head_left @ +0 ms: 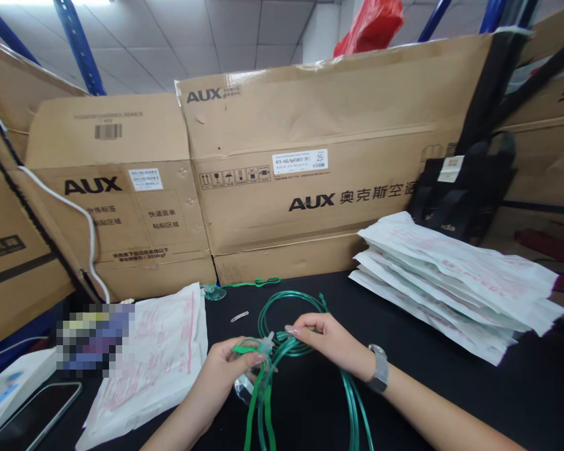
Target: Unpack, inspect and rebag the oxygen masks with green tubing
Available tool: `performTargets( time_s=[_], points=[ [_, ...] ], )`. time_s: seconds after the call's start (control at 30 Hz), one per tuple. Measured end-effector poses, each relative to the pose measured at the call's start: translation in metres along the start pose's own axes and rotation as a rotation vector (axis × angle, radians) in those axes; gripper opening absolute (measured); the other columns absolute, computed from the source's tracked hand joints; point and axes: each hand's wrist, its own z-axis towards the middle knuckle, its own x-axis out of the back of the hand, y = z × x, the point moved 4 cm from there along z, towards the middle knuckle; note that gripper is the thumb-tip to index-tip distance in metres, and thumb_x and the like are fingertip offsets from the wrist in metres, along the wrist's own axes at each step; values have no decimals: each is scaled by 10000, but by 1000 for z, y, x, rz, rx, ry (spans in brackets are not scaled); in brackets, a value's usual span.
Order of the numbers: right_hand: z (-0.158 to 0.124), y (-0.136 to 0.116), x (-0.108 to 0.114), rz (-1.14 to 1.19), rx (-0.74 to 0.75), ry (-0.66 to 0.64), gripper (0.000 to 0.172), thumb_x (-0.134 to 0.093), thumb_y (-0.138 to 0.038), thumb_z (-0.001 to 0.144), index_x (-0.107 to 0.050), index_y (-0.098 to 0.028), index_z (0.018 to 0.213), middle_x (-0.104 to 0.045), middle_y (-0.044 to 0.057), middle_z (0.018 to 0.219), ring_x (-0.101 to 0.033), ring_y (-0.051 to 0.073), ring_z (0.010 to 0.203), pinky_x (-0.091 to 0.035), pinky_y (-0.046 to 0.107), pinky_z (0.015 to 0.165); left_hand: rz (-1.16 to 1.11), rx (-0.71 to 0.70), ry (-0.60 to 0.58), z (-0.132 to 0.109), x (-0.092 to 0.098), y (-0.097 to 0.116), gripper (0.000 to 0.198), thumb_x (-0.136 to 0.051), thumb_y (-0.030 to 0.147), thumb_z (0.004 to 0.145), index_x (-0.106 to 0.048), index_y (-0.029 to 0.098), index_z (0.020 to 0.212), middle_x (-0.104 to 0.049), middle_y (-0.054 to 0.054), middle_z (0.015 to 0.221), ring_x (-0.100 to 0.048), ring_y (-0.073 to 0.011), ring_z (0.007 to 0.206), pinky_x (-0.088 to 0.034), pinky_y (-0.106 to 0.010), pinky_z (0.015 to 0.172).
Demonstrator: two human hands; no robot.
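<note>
My left hand (228, 366) is closed on a clear, greenish oxygen mask (242, 387), mostly hidden by the fingers. A pale connector (267, 342) sticks out of it towards the right, and green elastic straps (269, 416) hang below. My right hand (331, 341) pinches the end of green tubing (282, 337), close to that connector; I cannot make out a join between them. More of the same tubing lies in a coil (289, 294) behind my hands, with strands (351, 401) running down towards me.
Printed white packets (451, 269) are stacked at the right; another packet (164, 344) lies left. A phone (32, 416) rests at the lower left. Behind stand cardboard boxes (263, 232). A small metal strip (239, 317) and a clear green piece (214, 292) with a strap lie on the black table.
</note>
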Motion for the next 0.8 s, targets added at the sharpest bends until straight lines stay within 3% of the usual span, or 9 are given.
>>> performTargets(
  time_s=[0.23, 0.43, 0.8],
  points=[
    [0, 3, 0, -40, 36, -12, 353, -519, -483, 750, -610, -155, 657, -519, -7, 622, -451, 123, 633, -360, 233, 617, 196, -79, -28, -1, 1, 5, 99, -704, 260, 579, -688, 165, 605, -610, -26, 729, -545, -177, 723, -410, -245, 656],
    [0, 4, 2, -53, 24, -30, 327, -559, -470, 722, -646, -159, 667, -585, 8, 651, -495, 139, 656, -382, 247, 642, 238, -110, -41, -1, 0, 5, 106, -684, 277, 609, -684, 174, 584, -578, -12, 682, -529, -172, 709, -388, -254, 682],
    [-7, -5, -2, -248, 164, -156, 280, -502, -395, 795, -639, -170, 703, -569, 16, 688, -519, 134, 662, -390, 225, 647, 226, 38, -130, -2, -1, -8, 53, -652, 200, 600, -649, 153, 576, -571, 17, 541, -511, -123, 513, -398, -229, 520]
  ],
)
